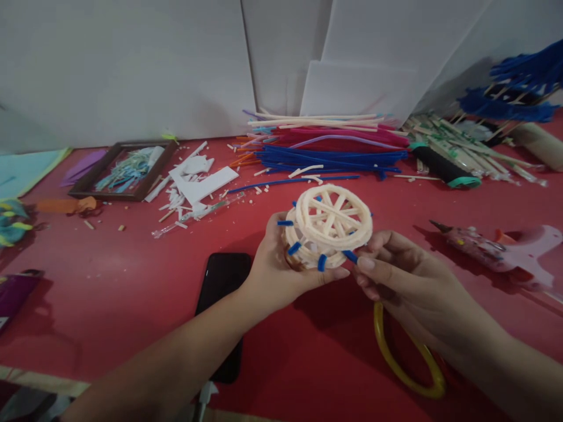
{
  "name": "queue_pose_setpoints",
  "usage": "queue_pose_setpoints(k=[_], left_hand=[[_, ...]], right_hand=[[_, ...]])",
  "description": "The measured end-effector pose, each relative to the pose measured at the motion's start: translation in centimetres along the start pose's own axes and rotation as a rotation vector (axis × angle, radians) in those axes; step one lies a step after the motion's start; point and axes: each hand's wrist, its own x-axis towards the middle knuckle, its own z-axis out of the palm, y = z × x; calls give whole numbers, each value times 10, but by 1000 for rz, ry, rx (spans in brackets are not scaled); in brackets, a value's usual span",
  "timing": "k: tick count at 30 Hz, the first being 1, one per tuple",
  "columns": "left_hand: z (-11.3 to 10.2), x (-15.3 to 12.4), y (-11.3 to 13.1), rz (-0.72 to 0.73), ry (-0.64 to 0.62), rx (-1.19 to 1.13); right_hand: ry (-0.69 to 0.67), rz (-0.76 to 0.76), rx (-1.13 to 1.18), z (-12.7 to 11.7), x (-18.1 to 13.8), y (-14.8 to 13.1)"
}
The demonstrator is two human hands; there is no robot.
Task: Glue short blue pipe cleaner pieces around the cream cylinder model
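A cream double-wheel model of fuzzy pipe cleaners (336, 237) is held above the red table, its spoked upper ring tilted toward me. My left hand (281, 264) wraps around its left side and underside, thumb along the near edge. Short blue pipe cleaner pieces (322, 262) stick out around the lower ring. With thumb and fingers, my right hand (391, 266) pinches one blue pipe cleaner piece (350, 257) at the near right of that ring. Below my right hand lies a yellow loop (411, 375), partly hidden by the hand and wrist.
Behind the model lie blue pipe cleaners (325, 159) and other coloured ones. A glue gun (492, 252) rests at right, near a black roll (444, 166). A phone (226, 281) lies under my left forearm. White scraps (197, 181) and a brown frame (125, 170) are at left.
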Motion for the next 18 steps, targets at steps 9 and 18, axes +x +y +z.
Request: queue_pose_setpoints(k=[9,18], left_hand=[[0,0,-1,115,-6,87],[-4,4,-7,293,-47,205]], right_hand=[[7,0,-118,-2,-2,0],[17,-9,-104,-5,-4,4]])
